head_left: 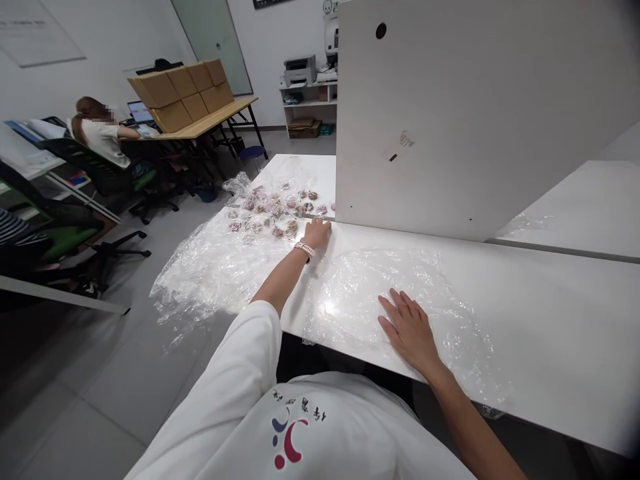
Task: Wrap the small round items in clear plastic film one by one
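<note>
My right hand (409,328) lies flat with its fingers spread on a sheet of clear plastic wrap (355,283) on the white table (560,313). My left hand (317,233), with a pale band on its wrist, reaches forward to the foot of the white upright panel. Its fingers curl downward and their tips are hidden, so whatever they hold does not show. Just left of it lie several small round pinkish and brown pieces (278,232) in clear wrapping. More crumpled clear plastic (210,267) spreads beneath them and hangs over the table's left edge.
A tall white panel (425,120) stands across the table, with a narrow gap along its foot. At the left, a person (103,137) sits at a desk with stacked cardboard boxes (180,97). A printer (300,69) stands on a shelf behind; a blue stool (251,153) is on the floor.
</note>
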The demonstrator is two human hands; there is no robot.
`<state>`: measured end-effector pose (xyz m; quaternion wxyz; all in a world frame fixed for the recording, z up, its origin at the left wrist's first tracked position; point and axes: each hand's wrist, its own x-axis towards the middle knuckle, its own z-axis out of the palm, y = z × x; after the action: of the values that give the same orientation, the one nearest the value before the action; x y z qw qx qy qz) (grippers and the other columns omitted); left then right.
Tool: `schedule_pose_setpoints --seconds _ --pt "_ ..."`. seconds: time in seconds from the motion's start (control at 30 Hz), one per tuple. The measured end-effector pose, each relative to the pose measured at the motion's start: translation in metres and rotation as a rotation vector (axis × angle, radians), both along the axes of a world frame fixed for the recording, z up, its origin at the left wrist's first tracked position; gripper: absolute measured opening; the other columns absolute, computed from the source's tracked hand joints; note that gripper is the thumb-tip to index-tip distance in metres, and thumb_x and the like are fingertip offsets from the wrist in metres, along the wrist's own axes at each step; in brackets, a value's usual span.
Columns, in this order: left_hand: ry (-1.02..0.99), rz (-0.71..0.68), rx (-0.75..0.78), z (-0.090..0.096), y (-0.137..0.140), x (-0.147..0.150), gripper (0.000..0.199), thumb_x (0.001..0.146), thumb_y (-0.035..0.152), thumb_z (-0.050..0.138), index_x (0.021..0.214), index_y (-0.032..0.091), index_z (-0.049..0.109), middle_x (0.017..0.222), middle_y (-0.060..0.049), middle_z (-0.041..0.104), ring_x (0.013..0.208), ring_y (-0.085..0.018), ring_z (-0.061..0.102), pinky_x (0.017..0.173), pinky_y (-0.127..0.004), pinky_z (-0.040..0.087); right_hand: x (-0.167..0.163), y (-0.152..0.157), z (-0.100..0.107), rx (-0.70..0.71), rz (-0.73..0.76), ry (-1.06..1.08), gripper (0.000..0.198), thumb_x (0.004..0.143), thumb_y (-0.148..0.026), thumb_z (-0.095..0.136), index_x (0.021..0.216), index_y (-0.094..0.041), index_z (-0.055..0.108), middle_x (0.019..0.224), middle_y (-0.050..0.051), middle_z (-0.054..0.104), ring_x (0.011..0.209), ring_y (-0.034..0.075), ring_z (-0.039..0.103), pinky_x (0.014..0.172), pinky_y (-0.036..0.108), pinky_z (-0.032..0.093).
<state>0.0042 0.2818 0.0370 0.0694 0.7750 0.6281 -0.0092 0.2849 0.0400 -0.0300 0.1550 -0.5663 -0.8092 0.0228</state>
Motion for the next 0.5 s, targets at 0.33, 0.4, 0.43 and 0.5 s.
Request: schedule_pose_setpoints --seconds 0.33,0.4,0.43,0.5 --pt "-0.008 0.393 0.163 0.011 0.014 -0.050 0.052 0.088 0.002 0.035 0.138 0.016 0.044 0.131 -0.021 0.050 0.127 -0.032 0.045 0.095 -0.043 0.047 -0.006 -0.002 0.005 -0.052 0.005 0.065 0.050 0.101 -0.047 0.033 0.145 -0.028 0.048 0.158 0.005 0.036 0.148 0.026 0.027 0.118 0.051 0.029" --pt "-0.003 0.424 0.112 0.012 0.014 -0.066 0.050 0.088 0.006 0.042 0.136 0.017 0.046 0.128 -0.022 0.053 0.129 -0.037 0.043 0.096 -0.048 0.045 0.008 0.001 0.015 -0.116 0.052 0.144 0.053 0.101 -0.048 0.034 0.150 -0.030 0.040 0.158 0.005 0.036 0.147 0.025 0.030 0.117 0.049 0.033" --pt "-0.005 0.417 0.082 0.012 0.013 -0.072 0.048 0.088 0.008 0.045 0.135 0.017 0.047 0.125 -0.022 0.055 0.129 -0.038 0.043 0.096 -0.048 0.045 0.022 0.005 0.022 -0.123 0.046 0.196 0.054 0.101 -0.048 0.034 0.153 -0.032 0.034 0.158 0.004 0.036 0.147 0.025 0.032 0.115 0.048 0.035" --pt "-0.010 0.402 0.056 0.011 0.010 -0.078 0.045 0.088 0.010 0.046 0.132 0.018 0.048 0.118 -0.021 0.059 0.125 -0.037 0.047 0.095 -0.047 0.045 0.065 0.019 0.036 -0.028 -0.100 0.276 0.059 0.101 -0.045 0.029 0.158 -0.032 0.020 0.160 0.006 0.031 0.147 0.026 0.030 0.114 0.050 0.036"
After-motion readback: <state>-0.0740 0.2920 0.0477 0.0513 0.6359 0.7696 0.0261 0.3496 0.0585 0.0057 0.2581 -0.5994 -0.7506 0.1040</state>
